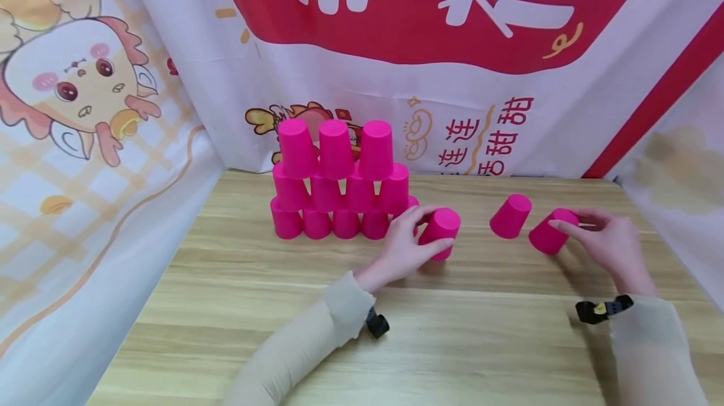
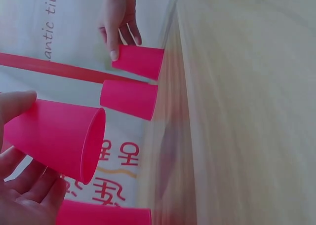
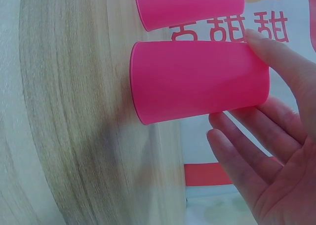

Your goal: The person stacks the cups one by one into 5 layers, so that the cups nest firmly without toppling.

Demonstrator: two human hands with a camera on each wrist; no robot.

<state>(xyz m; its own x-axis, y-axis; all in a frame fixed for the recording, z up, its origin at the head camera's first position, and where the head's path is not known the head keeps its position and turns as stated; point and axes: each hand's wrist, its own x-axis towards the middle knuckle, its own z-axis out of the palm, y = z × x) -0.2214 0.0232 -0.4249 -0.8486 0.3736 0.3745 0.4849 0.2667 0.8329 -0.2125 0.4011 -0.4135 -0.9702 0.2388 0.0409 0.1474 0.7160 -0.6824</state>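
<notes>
My left hand [image 1: 403,241] grips an upside-down pink cup [image 1: 444,224] between thumb and fingers. In the left wrist view this cup [image 2: 61,136] hangs above the tabletop, its open rim facing down toward the wood. Just left of that hand rises a wall of pink cups [image 1: 325,195] in three tiers, with three cups on top; the hand partly hides its right end. Farther right, my right hand [image 1: 613,242] pinches another upturned cup [image 3: 200,82] near its base, the rim close to the table. Between the hands, a single cup [image 1: 511,216] stands upside down.
The wooden table [image 1: 452,343] runs back to a printed white cloth [image 1: 362,85] hung just behind the stacked cups. Another patterned cloth [image 1: 113,217] borders the left side. Each wrist carries a small black camera on a strap [image 1: 604,309].
</notes>
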